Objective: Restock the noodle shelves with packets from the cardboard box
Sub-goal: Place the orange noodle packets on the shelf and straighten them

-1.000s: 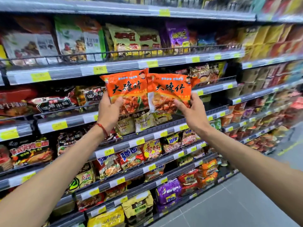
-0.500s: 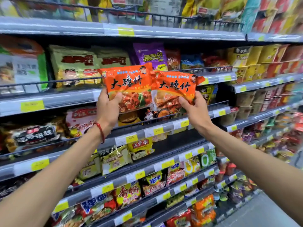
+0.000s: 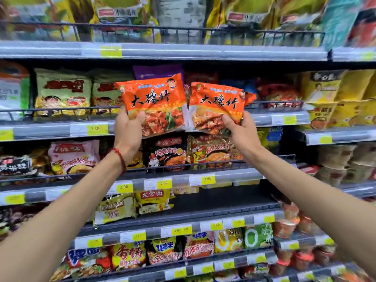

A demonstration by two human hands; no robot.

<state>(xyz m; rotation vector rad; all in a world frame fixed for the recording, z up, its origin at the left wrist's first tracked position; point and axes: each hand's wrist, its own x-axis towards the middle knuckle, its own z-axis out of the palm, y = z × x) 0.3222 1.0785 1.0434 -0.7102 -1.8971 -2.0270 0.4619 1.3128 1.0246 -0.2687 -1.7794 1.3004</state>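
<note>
Noodle shelves [image 3: 162, 51] filled the whole frame: grey tiers w/ wire rails, stocked top to bottom w/ mixed pkts. Two orange pkts were held up side by side at frame ctr, in front of the second tier from top, inner edges touching or nearly so. The left orange packet [image 3: 154, 102] tilted a bit; the right orange packet [image 3: 217, 106] sat just beside it. Left hand [image 3: 127, 131] gripped its pkt's lower left corner, thumb on the front. Right hand [image 3: 242, 131] gripped the other's lower right corner, thumb also in front. A black packet [image 3: 168, 153] stood on the tier below. A red bracelet [image 3: 120, 159] circled the left wrist. Yellow price tags [image 3: 97, 129] lined the shelf edges.
</note>
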